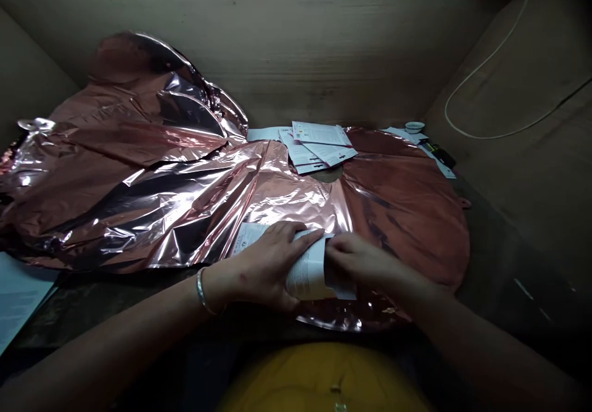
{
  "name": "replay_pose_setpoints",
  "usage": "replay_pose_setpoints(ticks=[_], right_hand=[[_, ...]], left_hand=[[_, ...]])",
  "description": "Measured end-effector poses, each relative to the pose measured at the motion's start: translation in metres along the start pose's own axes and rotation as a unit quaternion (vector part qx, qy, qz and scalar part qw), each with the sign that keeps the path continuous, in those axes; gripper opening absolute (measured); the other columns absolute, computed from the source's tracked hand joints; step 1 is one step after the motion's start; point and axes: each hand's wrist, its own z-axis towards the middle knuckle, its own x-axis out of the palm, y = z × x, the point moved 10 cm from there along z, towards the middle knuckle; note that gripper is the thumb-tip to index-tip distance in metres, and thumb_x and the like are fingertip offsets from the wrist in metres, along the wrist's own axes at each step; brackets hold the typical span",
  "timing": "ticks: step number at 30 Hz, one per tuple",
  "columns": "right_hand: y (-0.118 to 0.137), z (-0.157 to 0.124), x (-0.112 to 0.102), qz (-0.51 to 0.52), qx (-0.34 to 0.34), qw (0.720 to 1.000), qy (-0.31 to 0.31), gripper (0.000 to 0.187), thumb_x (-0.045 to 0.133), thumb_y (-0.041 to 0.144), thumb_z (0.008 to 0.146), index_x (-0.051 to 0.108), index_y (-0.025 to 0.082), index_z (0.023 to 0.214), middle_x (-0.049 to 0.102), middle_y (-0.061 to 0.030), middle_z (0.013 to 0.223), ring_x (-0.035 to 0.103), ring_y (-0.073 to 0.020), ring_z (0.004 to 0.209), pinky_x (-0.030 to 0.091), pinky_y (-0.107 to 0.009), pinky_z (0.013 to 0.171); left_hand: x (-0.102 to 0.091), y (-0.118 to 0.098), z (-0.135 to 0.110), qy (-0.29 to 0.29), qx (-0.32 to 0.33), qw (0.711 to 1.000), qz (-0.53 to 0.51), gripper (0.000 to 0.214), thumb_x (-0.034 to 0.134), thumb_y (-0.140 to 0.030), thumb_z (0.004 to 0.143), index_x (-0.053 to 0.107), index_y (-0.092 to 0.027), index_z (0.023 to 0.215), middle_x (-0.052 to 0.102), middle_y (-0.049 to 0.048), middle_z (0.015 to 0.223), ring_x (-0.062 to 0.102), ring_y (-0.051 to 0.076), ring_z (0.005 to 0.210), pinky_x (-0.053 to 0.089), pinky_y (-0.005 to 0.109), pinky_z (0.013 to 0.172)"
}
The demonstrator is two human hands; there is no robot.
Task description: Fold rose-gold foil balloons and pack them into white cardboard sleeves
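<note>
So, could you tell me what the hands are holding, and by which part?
Both hold a folded white printed sheet: the left hand on its left part, the right hand at its right end.

- My worktop (518, 319): dark, its surface in shadow
- Rose-gold foil balloons (139, 177): crumpled, spread across most of what I can see of it
- Printed cards (319, 147): loose stack at the far side, by the foil
- Pale blue sheet (18, 295): at the near left corner
- Small white dish (414, 127): far right
- Small black object (437, 153): just beside the dish, too small to tell
</note>
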Motion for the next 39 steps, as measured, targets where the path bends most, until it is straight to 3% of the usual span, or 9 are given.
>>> replay_pose_setpoints(ticks=[4, 8, 11, 14, 16, 20, 25, 34, 39], right_hand=[[0.020, -0.006, -0.057, -0.138, -0.087, 0.975, -0.154, 0.029, 0.063, 0.037, 0.082, 0.065, 0.018, 0.103, 0.067, -0.0071, 0.096, 0.061, -0.0198, 0.083, 0.049, -0.031, 0.070], [-0.006, -0.008, -0.048, -0.036, -0.046, 0.996, -0.060, 0.036, 0.063, 0.041, 0.081, 0.060, 0.017, 0.108, 0.062, -0.0006, 0.075, 0.058, -0.0155, 0.066, 0.045, -0.026, 0.056], [-0.024, -0.028, -0.049, -0.015, -0.017, 0.996, -0.085, 0.031, 0.056, 0.038, 0.086, 0.058, 0.020, 0.111, 0.059, 0.0022, 0.068, 0.057, -0.0139, 0.056, 0.045, -0.025, 0.051], [-0.025, -0.050, -0.051, -0.137, -0.027, 0.982, -0.129, 0.023, 0.051, 0.033, 0.089, 0.063, 0.021, 0.105, 0.066, -0.0021, 0.073, 0.063, -0.0183, 0.062, 0.052, -0.032, 0.058], [-0.005, -0.060, -0.049, -0.257, -0.107, 0.945, -0.172, 0.023, 0.049, 0.030, 0.091, 0.068, 0.020, 0.100, 0.071, -0.0089, 0.093, 0.068, -0.0243, 0.083, 0.055, -0.040, 0.075], [0.018, -0.061, -0.008, -0.371, -0.277, 0.879, -0.114, 0.033, 0.045, 0.025, 0.096, 0.065, 0.017, 0.121, 0.057, -0.0129, 0.136, 0.051, -0.0284, 0.128, 0.046, -0.047, 0.103], [0.005, -0.058, 0.022, -0.462, -0.308, 0.830, -0.061, 0.039, 0.044, 0.016, 0.096, 0.057, 0.015, 0.133, 0.048, -0.0125, 0.143, 0.039, -0.0294, 0.137, 0.040, -0.054, 0.108], [0.010, -0.073, 0.021, -0.411, -0.308, 0.853, -0.094, 0.032, 0.045, 0.019, 0.094, 0.068, 0.018, 0.117, 0.066, -0.0112, 0.124, 0.058, -0.0274, 0.119, 0.049, -0.048, 0.100], [0.048, -0.061, 0.017, -0.416, -0.313, 0.850, -0.077, 0.024, 0.048, 0.022, 0.093, 0.072, 0.021, 0.090, 0.073, -0.0108, 0.098, 0.068, -0.0249, 0.086, 0.054, -0.041, 0.082]], left_hand=[[-0.001, -0.005, 0.006, 0.016, 0.030, 0.999, -0.002, 0.108, 0.081, -0.045, 0.059, 0.026, -0.023, 0.150, 0.041, 0.0155, 0.140, 0.041, 0.035, 0.124, 0.040, 0.048, 0.103], [0.000, -0.006, 0.015, 0.043, 0.063, 0.995, 0.060, 0.103, 0.079, -0.036, 0.063, 0.026, -0.026, 0.150, 0.033, 0.0155, 0.151, 0.031, 0.039, 0.136, 0.028, 0.056, 0.110], [0.004, 0.009, 0.014, 0.065, 0.045, 0.991, 0.109, 0.087, 0.067, -0.014, 0.072, 0.031, -0.033, 0.148, 0.022, 0.0092, 0.159, 0.017, 0.037, 0.145, 0.019, 0.061, 0.113], [0.016, 0.021, 0.006, 0.104, 0.026, 0.993, 0.055, 0.079, 0.067, -0.020, 0.075, 0.036, -0.034, 0.146, 0.022, 0.0071, 0.159, 0.016, 0.036, 0.146, 0.025, 0.059, 0.112], [0.025, 0.020, 0.003, 0.109, 0.028, 0.994, 0.013, 0.069, 0.070, -0.034, 0.078, 0.045, -0.031, 0.142, 0.022, 0.0067, 0.159, 0.014, 0.036, 0.146, 0.026, 0.059, 0.112], [0.030, 0.015, 0.006, 0.013, 0.027, 0.999, 0.020, 0.034, 0.054, -0.036, 0.093, 0.061, -0.027, 0.125, 0.039, 0.0056, 0.152, 0.021, 0.030, 0.146, 0.026, 0.053, 0.114], [0.045, 0.018, -0.009, 0.004, 0.011, 0.996, 0.092, 0.047, 0.044, -0.038, 0.098, 0.041, -0.029, 0.144, 0.035, 0.0057, 0.154, 0.024, 0.030, 0.144, 0.018, 0.058, 0.115], [0.041, 0.020, -0.030, -0.064, -0.060, 0.990, 0.114, 0.040, 0.046, -0.034, 0.098, 0.053, -0.020, 0.135, 0.043, 0.0112, 0.148, 0.029, 0.032, 0.142, 0.027, 0.055, 0.114], [0.035, 0.011, -0.039, -0.139, -0.051, 0.983, 0.105, 0.033, 0.043, -0.025, 0.099, 0.063, -0.010, 0.120, 0.060, 0.0152, 0.130, 0.047, 0.027, 0.132, 0.045, 0.042, 0.108]])
